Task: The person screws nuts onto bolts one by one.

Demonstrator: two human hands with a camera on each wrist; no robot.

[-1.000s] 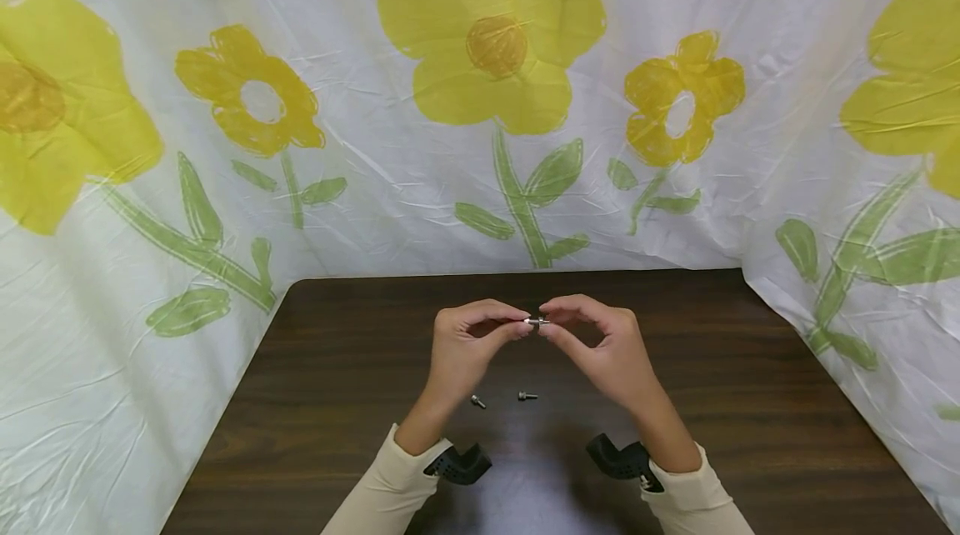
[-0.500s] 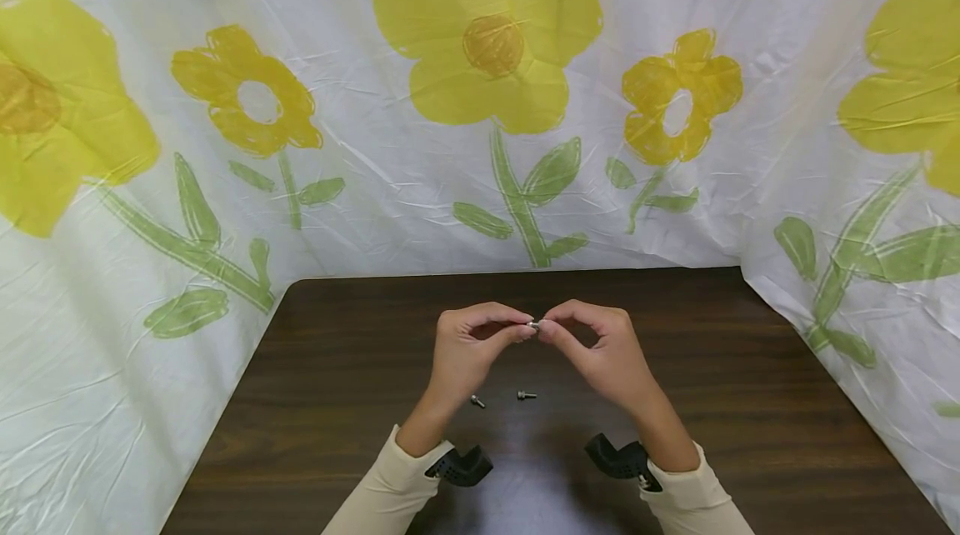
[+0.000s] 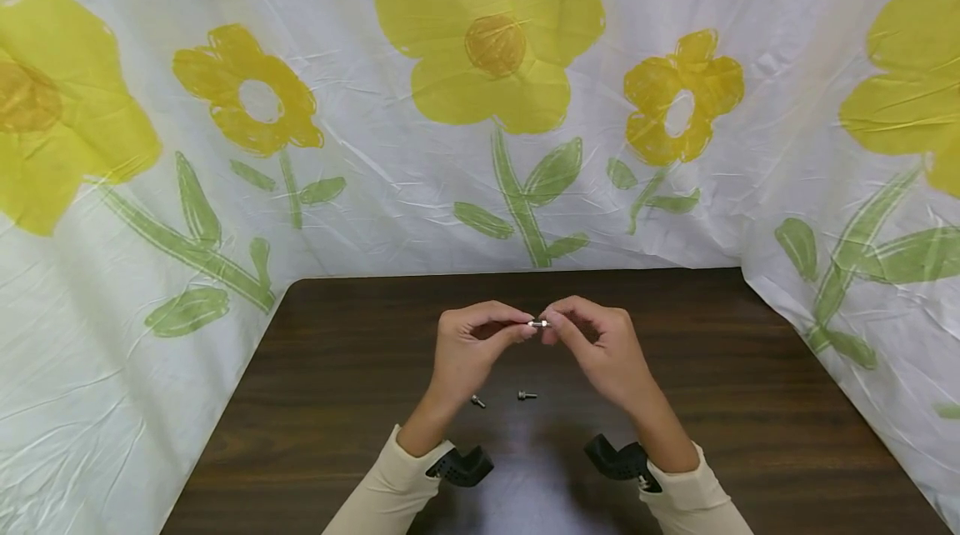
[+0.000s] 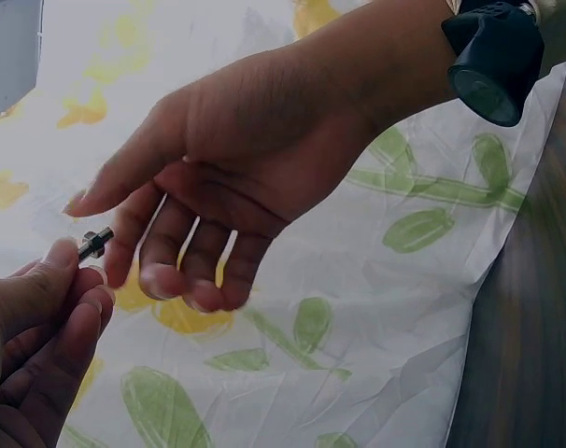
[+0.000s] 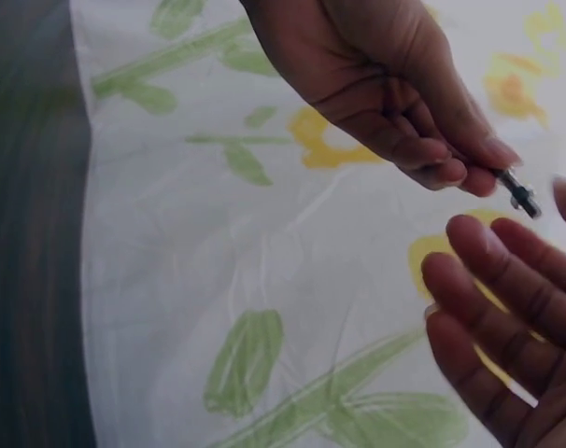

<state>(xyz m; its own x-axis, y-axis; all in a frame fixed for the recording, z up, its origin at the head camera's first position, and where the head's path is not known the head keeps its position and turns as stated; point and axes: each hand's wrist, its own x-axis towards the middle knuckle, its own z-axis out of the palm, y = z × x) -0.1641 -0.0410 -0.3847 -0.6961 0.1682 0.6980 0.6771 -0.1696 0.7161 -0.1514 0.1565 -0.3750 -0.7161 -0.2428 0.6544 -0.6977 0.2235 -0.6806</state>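
My left hand (image 3: 463, 347) pinches a small metal bolt (image 3: 542, 324) between thumb and fingertips, above the table. In the left wrist view the bolt (image 4: 94, 243) sticks out of the left fingers with a nut (image 4: 97, 245) around its shank near the free end. The pinched end is hidden by the fingers. My right hand (image 3: 603, 347) is close by at the free end. Seen from the right wrist, the right hand (image 5: 516, 327) has its thumb and fingers spread apart around the bolt's tip, with a gap to the nut (image 5: 523, 197).
Two more bolts, one (image 3: 478, 402) by the left wrist and one (image 3: 527, 395) to its right, lie on the dark wooden table (image 3: 337, 402). A white sheet (image 3: 375, 218) with painted yellow flowers hangs behind and at both sides. Each wrist wears a black camera (image 3: 461, 466).
Half a second ago the right fingertips covered the bolt's free end; now they have parted and the nut shows. The left hand keeps its pinch almost unmoved. Both loose bolts lie as before.
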